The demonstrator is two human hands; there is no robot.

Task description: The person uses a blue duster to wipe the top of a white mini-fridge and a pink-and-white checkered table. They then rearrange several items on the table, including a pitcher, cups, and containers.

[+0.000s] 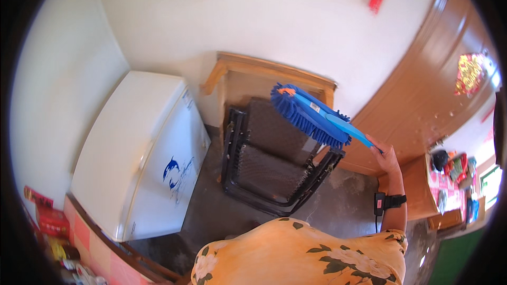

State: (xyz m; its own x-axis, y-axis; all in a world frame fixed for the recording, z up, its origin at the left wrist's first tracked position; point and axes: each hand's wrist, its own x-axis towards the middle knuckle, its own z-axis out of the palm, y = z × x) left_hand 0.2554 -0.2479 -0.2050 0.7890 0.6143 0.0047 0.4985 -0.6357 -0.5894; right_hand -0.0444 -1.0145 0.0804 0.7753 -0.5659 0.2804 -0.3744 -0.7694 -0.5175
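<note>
My right hand [384, 154] grips the light-blue plastic handle [356, 132] of a chenille duster. Its oval head [309, 116] has dark-blue microfibre strands and an orange patch near the far tip. The duster is held out in front of me, and in the picture it overlaps a wooden table [273, 67] and a folded dark reclining chair [269, 166] with a metal frame. Whether it touches either of them cannot be told. Of my left side only a sliver of skin shows at the bottom edge, left of my floral shirt; that hand's fingers are hidden.
A white chest freezer [158, 158] with dolphin pictures stands at the left. Below it, a pink-checked tabletop [95, 245] holds a red box [51, 221] and other items. A brown wooden door [416, 99] is at the right, near a cluttered table [451, 182].
</note>
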